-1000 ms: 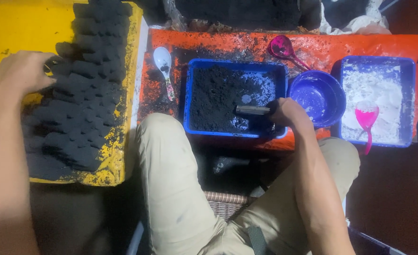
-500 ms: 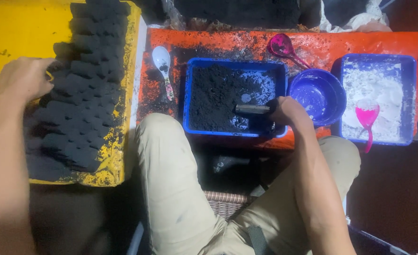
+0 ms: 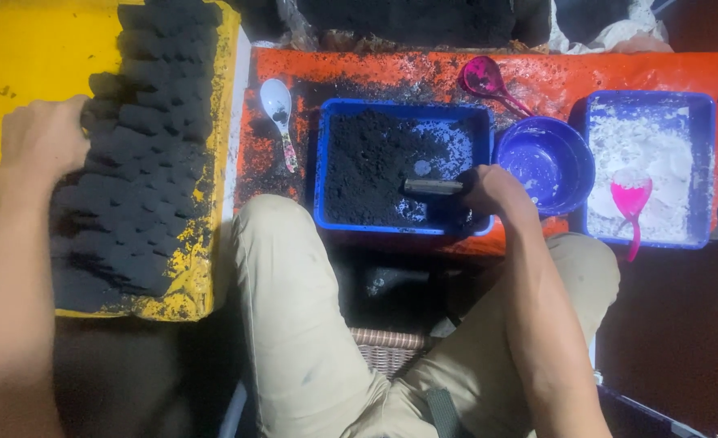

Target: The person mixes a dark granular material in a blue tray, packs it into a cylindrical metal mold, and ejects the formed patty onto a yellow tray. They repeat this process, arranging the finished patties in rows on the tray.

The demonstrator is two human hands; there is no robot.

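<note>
My right hand (image 3: 495, 195) grips a short dark metal tube (image 3: 433, 187) held level over the near right corner of a blue tray (image 3: 320, 170) filled with black powder (image 3: 375, 162). My left hand (image 3: 41, 138) rests with curled fingers on the left edge of a pile of several black moulded lumps (image 3: 144, 154), which lie in rows on a yellow board (image 3: 18, 65). What the left fingers hold, if anything, is hidden.
A white spoon (image 3: 278, 105) lies left of the blue tray on an orange sheet (image 3: 618, 73). A purple bowl (image 3: 545, 162), a magenta spoon (image 3: 484, 79) and a second blue tray (image 3: 703, 162) of white powder with a pink scoop (image 3: 631, 199) stand to the right. My knees are below.
My left hand has slid a little to the right onto the edge of the black lumps. My right hand and the tube have stayed in place.
</note>
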